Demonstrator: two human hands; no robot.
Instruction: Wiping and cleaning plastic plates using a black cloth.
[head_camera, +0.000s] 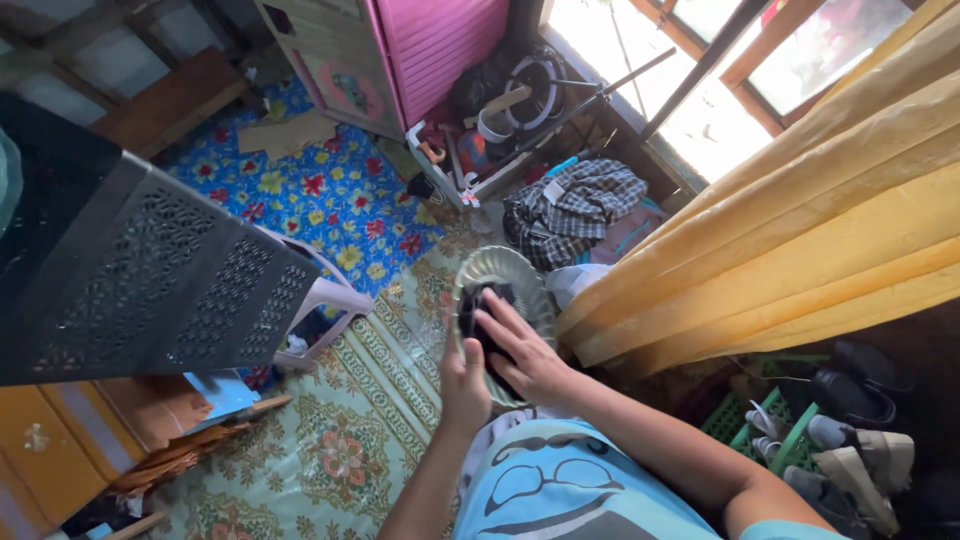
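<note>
A round wire fan guard (513, 272), pale and ribbed, is held upright in front of me above the floor. My left hand (465, 385) grips its lower left rim. My right hand (522, 348) presses a dark cloth (481, 310) flat against the middle of the guard, fingers spread over it. Both forearms come up from the bottom of the view, over my light blue shirt with a printed face.
A dark perforated plastic cabinet (150, 270) stands at the left. A yellow curtain (800, 210) hangs at the right. A checked cloth (575, 205) lies on the floor beyond the guard, with a pink cupboard (435, 40) behind. Shoes on a green rack (800, 430) sit at the lower right.
</note>
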